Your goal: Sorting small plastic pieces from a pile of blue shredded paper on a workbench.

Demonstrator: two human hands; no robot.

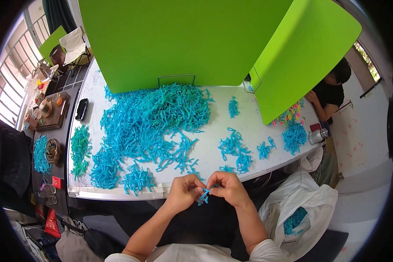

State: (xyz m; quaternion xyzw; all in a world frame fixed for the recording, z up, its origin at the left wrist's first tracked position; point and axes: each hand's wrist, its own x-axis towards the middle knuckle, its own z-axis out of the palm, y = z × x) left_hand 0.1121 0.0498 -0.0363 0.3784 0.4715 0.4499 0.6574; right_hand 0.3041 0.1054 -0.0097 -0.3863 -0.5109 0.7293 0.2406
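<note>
My left hand (183, 192) and my right hand (229, 188) meet just off the table's near edge. Fingertips of both are pinched on a small blue plastic piece (204, 197), slim and branched; its exact kind is too small to make out. Beyond my hands a large heap of similar blue pieces (137, 122) spreads over the white table (216, 148), greener at its upper right (183, 105). Smaller clusters (233, 144) lie to the right of the heap, and a loose pile (137, 179) sits by the near edge.
Two green panels (174, 43) stand on the table; behind the right one (310, 52) a person (332, 91) sits near multicoloured pieces (292, 113). A metal flask (317, 136) stands at the right edge. Below it, a white sack (310, 196) holds blue pieces. A dark side table (61, 131) is left.
</note>
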